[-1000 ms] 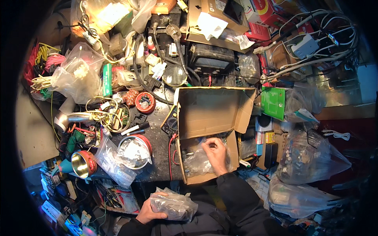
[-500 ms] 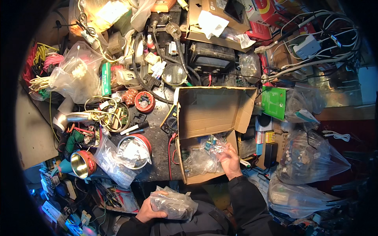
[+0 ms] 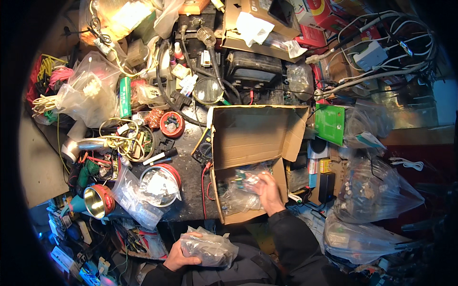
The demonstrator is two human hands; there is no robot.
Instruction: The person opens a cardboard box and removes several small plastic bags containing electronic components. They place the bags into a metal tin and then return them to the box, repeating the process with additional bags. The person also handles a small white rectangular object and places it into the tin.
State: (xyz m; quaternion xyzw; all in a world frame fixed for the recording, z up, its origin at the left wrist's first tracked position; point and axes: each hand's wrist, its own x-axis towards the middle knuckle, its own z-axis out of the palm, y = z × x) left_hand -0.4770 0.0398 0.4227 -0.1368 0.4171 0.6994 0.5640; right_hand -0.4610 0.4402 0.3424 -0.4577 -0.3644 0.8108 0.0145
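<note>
Left hand, clamped on bag: likely soft, best cradled. Right hand, clamped on packet: probably light, slippery; pinch edge.

brown cardboard box; greyish plastic bag; black sleeve; green panel; copper-coloured mesh

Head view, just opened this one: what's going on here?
A person works at a cluttered bench. Their left hand grips a bulging plastic bag in front of the bench edge. Their right hand holds a clear packet with small greenish contents, somewhat blurred, over an open cardboard box. More clear plastic lies inside the box, whose lid stands open on the far side.
</note>
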